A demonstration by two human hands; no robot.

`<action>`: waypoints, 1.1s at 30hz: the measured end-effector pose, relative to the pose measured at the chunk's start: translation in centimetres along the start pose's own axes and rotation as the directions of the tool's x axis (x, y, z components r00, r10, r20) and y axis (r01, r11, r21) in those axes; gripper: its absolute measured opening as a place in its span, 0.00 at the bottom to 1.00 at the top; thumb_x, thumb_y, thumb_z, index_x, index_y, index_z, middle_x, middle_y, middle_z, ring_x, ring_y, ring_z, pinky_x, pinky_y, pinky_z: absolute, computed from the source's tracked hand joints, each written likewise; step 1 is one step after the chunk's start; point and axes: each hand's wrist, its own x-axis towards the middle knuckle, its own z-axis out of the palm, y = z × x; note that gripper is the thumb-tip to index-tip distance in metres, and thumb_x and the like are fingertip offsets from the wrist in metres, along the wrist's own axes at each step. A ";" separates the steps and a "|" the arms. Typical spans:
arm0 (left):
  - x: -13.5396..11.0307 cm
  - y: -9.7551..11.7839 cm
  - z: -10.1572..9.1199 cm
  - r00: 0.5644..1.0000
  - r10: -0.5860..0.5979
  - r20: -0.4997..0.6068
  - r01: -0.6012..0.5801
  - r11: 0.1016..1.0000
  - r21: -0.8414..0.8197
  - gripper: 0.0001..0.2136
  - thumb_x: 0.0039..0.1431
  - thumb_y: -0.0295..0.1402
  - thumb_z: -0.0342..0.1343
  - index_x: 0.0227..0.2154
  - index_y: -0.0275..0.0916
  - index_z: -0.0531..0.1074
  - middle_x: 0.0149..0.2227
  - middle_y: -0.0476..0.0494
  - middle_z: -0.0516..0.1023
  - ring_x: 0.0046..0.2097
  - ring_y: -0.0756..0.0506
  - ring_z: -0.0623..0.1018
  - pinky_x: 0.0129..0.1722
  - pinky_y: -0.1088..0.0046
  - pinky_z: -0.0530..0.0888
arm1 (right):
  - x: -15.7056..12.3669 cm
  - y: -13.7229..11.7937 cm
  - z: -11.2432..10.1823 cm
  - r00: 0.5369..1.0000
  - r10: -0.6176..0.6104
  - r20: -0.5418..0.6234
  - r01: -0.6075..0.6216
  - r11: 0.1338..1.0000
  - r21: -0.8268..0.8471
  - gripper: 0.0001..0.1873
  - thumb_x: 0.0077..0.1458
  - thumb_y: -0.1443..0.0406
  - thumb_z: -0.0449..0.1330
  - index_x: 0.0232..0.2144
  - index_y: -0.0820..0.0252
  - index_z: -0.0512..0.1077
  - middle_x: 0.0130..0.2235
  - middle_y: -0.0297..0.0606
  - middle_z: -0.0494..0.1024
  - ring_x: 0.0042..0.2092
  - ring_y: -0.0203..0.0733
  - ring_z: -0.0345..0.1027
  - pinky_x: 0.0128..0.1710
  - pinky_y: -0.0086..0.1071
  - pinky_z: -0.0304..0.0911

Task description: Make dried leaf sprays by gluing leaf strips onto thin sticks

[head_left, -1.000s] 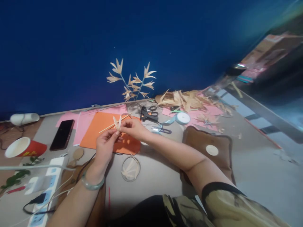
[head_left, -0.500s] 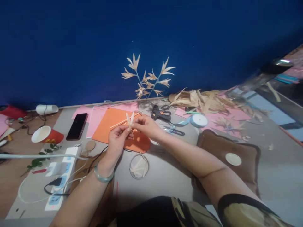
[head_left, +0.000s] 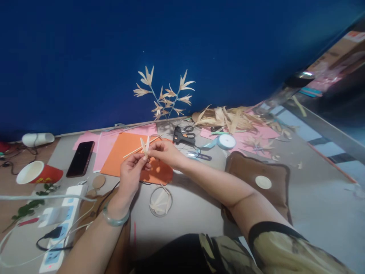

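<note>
My left hand point(head_left: 130, 176) and my right hand point(head_left: 164, 152) meet above an orange sheet point(head_left: 129, 151), both pinching a small pale leaf-shaped piece point(head_left: 145, 145) of dried husk that stands up between the fingertips. A thin wooden stick point(head_left: 139, 147) lies across the orange sheet just behind them. A green bangle point(head_left: 115, 220) circles my left wrist. A small round clear dish point(head_left: 160, 201) with pale husk pieces sits on the table under my hands.
A husk-flower branch point(head_left: 164, 97) stands against the blue wall. Glue gun and scissors point(head_left: 184, 137), blue tape roll point(head_left: 226, 141), husk pile point(head_left: 228, 118), brown cushion point(head_left: 256, 179). At left lie a phone point(head_left: 80, 158), red paper cup point(head_left: 38, 173) and power strip point(head_left: 59, 224).
My hands keep pinching the husk piece with only small finger shifts. The view has swung left and then back to the right, so everything shifted in the frame.
</note>
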 end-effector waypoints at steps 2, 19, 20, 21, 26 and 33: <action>0.0 -0.1 -0.1 1.000 -0.007 -0.001 0.007 1.000 -0.008 0.11 0.47 0.37 0.64 0.31 0.35 0.74 0.22 0.49 0.77 0.24 0.51 0.75 0.28 0.76 0.72 | -0.1 -0.2 0.1 1.000 -0.001 -0.003 0.001 1.000 0.003 0.15 0.45 0.57 0.66 0.25 0.64 0.71 0.25 0.32 0.74 0.27 0.30 0.64 0.26 0.24 0.56; -0.1 0.4 0.3 0.997 -0.073 0.039 0.076 0.993 -0.085 0.11 0.47 0.36 0.64 0.28 0.34 0.71 0.23 0.49 0.75 0.23 0.53 0.73 0.25 0.78 0.70 | 0.2 0.1 0.0 1.000 0.009 -0.013 -0.009 0.999 -0.032 0.12 0.45 0.59 0.66 0.24 0.64 0.73 0.24 0.31 0.72 0.24 0.28 0.59 0.23 0.24 0.55; -0.1 0.3 0.2 0.997 -0.072 0.041 0.075 0.993 -0.086 0.11 0.47 0.36 0.64 0.29 0.34 0.72 0.23 0.49 0.75 0.23 0.54 0.72 0.25 0.78 0.70 | 0.1 0.1 0.0 1.000 0.008 -0.010 -0.008 0.999 -0.035 0.13 0.45 0.59 0.66 0.24 0.64 0.73 0.24 0.31 0.72 0.24 0.28 0.59 0.23 0.24 0.55; 0.0 0.2 0.2 0.996 -0.072 0.044 0.076 0.993 -0.088 0.11 0.48 0.36 0.64 0.29 0.34 0.72 0.24 0.49 0.75 0.23 0.54 0.72 0.25 0.78 0.70 | 0.1 0.0 0.0 1.000 0.007 -0.008 -0.007 0.999 -0.041 0.13 0.46 0.59 0.65 0.24 0.64 0.73 0.24 0.32 0.73 0.24 0.28 0.59 0.23 0.24 0.55; 0.2 -0.3 -0.1 0.997 -0.047 0.054 0.053 0.992 -0.116 0.10 0.50 0.36 0.62 0.30 0.35 0.71 0.25 0.50 0.74 0.24 0.54 0.72 0.26 0.78 0.70 | 0.3 0.0 0.0 0.998 -0.011 -0.056 0.008 0.999 -0.043 0.13 0.50 0.58 0.62 0.25 0.63 0.72 0.27 0.33 0.74 0.23 0.28 0.58 0.23 0.25 0.55; 0.8 -0.2 0.1 1.000 -0.011 -0.005 0.010 0.994 -0.111 0.10 0.47 0.37 0.61 0.27 0.36 0.70 0.22 0.51 0.72 0.22 0.54 0.70 0.23 0.78 0.68 | -0.2 -2.1 -0.6 0.960 -0.151 -0.236 0.138 0.988 -0.072 0.11 0.48 0.61 0.63 0.33 0.61 0.70 0.27 0.31 0.73 0.23 0.29 0.59 0.25 0.26 0.57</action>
